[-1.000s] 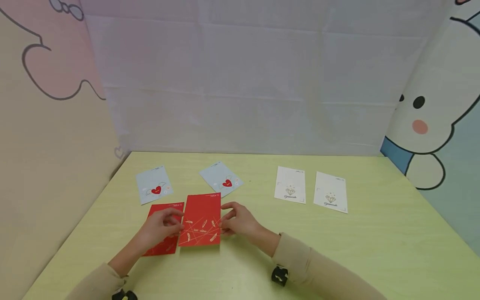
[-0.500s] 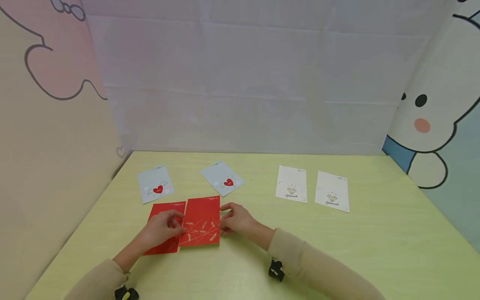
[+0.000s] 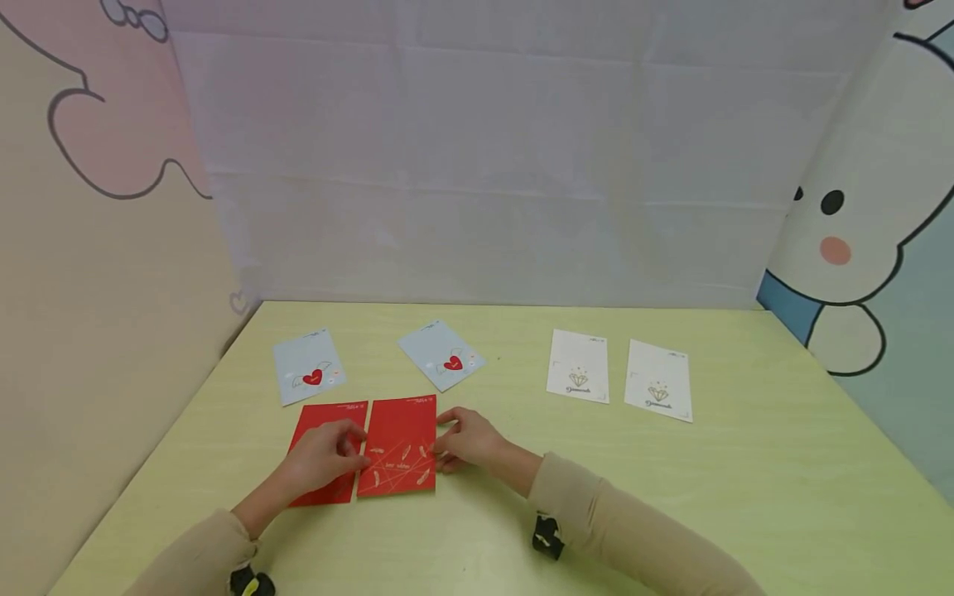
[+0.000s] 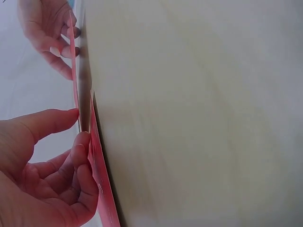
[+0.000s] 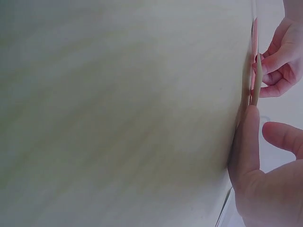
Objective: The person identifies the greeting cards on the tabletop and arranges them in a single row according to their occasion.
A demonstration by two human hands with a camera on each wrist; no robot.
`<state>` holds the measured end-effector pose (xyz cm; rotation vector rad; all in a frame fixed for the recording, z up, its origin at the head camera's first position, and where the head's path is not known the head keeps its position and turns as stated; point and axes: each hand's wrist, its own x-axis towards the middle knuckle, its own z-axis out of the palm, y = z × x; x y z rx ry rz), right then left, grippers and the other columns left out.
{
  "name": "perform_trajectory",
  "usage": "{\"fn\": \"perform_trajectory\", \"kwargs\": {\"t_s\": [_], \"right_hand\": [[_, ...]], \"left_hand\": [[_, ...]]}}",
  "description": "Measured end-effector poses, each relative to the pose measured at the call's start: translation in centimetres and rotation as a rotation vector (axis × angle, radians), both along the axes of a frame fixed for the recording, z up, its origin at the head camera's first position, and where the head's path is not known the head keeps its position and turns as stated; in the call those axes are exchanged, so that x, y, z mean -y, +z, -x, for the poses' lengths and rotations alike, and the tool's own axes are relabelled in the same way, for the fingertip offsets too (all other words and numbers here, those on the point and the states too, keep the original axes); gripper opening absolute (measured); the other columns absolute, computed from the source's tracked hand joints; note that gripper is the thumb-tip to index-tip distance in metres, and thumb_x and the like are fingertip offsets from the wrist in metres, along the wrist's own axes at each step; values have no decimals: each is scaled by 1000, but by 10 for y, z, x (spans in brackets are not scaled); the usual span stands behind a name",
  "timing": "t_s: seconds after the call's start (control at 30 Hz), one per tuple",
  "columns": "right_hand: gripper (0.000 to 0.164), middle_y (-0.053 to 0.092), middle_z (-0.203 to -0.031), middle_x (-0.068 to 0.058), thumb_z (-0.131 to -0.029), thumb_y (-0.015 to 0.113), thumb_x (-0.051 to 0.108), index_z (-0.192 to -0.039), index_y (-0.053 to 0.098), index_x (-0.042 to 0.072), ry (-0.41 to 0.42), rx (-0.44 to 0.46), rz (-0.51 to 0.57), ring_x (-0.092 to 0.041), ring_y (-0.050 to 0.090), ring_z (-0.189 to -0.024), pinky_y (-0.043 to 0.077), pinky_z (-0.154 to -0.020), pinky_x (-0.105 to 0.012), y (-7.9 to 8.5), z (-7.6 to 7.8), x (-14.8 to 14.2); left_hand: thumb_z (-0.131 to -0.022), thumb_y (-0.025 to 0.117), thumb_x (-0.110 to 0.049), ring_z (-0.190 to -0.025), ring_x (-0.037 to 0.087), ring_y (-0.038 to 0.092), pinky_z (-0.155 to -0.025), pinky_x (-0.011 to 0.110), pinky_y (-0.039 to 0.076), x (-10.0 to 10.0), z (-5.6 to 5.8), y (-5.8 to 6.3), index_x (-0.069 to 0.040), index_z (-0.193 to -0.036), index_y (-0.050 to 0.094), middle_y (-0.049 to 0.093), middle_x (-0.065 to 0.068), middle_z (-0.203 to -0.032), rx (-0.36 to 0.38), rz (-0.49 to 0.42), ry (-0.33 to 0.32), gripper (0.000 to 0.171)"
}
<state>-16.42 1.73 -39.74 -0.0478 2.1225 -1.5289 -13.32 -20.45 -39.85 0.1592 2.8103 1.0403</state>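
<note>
Two red cards with pale feather prints lie side by side near the table's middle. My left hand (image 3: 319,455) lies across the left red card (image 3: 324,495) and covers much of it. Its thumb and fingers pinch the left edge of the right red card (image 3: 398,418). On the opposite edge, the fingertips of my right hand (image 3: 471,437) grip that same card. In the left wrist view the right card (image 4: 74,71) is edge-on, slightly above the tabletop. My right thumb's contact is unclear in the right wrist view.
Behind the red cards lie two pale blue cards with red hearts, one on the left (image 3: 298,348) and one tilted (image 3: 428,339). Two white diamond-print cards lie at the right, one nearer the middle (image 3: 577,352) and one further right (image 3: 656,368). A white cloth (image 3: 492,165) hangs behind the table (image 3: 745,497).
Both hands have lowered the right red card and drawn it slightly toward me, so it now lies nearly flush beside the left one. The other cards have not moved.
</note>
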Motion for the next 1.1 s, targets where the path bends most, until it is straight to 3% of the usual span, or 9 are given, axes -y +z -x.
{"fn": "perform_trajectory", "kwargs": {"t_s": [0.53, 0.8, 1.1], "right_hand": [[35, 57, -79, -8, -84, 58, 14, -114, 46, 1, 20, 3, 1, -17, 59, -55, 50, -52, -27, 1, -3, 1], [43, 56, -80, -7, -83, 60, 15, -121, 45, 1, 49, -16, -18, -17, 59, -55, 50, -52, -27, 0, -3, 3], [50, 55, -81, -7, -84, 59, 16, -128, 39, 2, 14, -9, -30, -18, 59, -56, 50, -52, -27, 1, -2, 1]], "left_hand": [[-70, 74, -16, -59, 15, 47, -53, 26, 43, 3, 3, -4, -4, -96, 56, 49, 0, -65, 2, -27, 20, 33], [-70, 74, -17, -58, 13, 45, -51, 24, 41, 3, 3, -4, -1, -123, 48, 48, -1, -64, -8, 27, -38, 61], [-70, 74, -19, -59, 14, 45, -50, 23, 42, 5, 4, -3, 0, -125, 46, 48, -1, -64, 0, 18, -79, 64]]}}
